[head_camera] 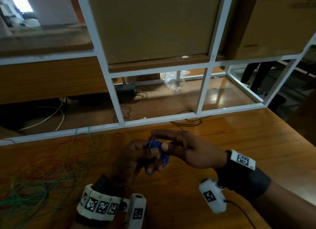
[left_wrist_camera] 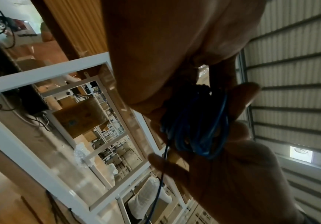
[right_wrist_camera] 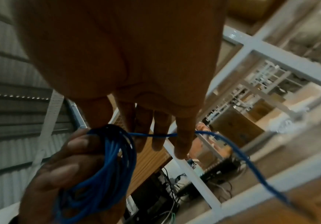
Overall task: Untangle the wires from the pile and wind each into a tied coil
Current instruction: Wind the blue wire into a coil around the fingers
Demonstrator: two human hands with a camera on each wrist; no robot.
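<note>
Above near table edge, at centre: blue wire coil [head_camera: 158,152] gripped by left hand [head_camera: 136,158], fingers curled round loops. At 3 o'clock of coil: right hand [head_camera: 188,151], fingers nearly straight, loose blue strand passed between them, thumb pressed on coil. At 9 o'clock, flat on wooden table [head_camera: 222,143]: tangled green wire pile [head_camera: 51,174]. At 12 o'clock, beyond table: white metal frame [head_camera: 201,90], thin black cord [head_camera: 188,123] laid beside it.

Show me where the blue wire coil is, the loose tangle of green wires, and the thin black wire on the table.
blue wire coil [right_wrist_camera: 106,163]: right wrist view, middle of the bundled loops.
green wires [head_camera: 39,186]: head view, heart of the tangle.
black wire [head_camera: 189,123]: head view, its looped stretch near the white frame.
</note>
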